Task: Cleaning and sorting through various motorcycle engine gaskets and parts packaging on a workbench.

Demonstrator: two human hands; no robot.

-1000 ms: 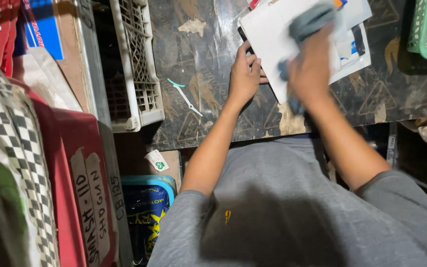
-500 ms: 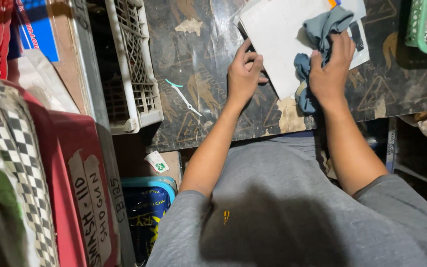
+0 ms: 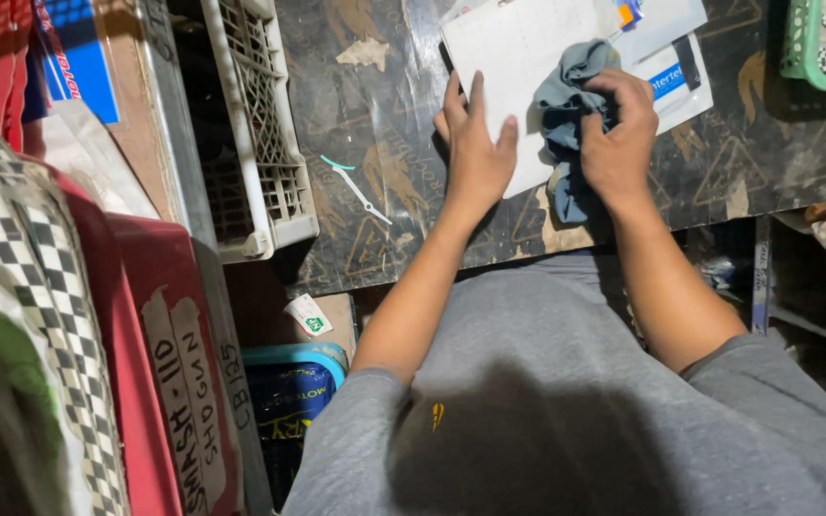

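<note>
A white flat panel [image 3: 518, 67] lies on the dark worn table [image 3: 375, 182], at the far side of it, and both hands are on this panel. A grey-blue cloth [image 3: 566, 115] lies crumpled on the right part of the panel and hangs over its near edge onto the table.

The left hand [image 3: 475, 148] rests flat on the left near corner of the panel. Its fingers are straight and a little spread, pointing to the far side, and the palm presses down on the white surface. It holds nothing; it only touches the panel.

The right hand [image 3: 619, 139] is just to the right of the left hand, with the cloth between them. Its fingers are curled and closed around the bunched cloth, so the cloth is gripped and pushed against the panel. The cloth touches the panel under this hand.

Under the far right part of the panel some white packaging with blue marks [image 3: 671, 57] sticks out. To the left of the hands, apart from them, a small teal and white plastic pick [image 3: 356, 186] lies on the table, and further left stands a pale plastic crate [image 3: 260, 124]. At the far right corner there is a green basket [image 3: 800, 48].
</note>
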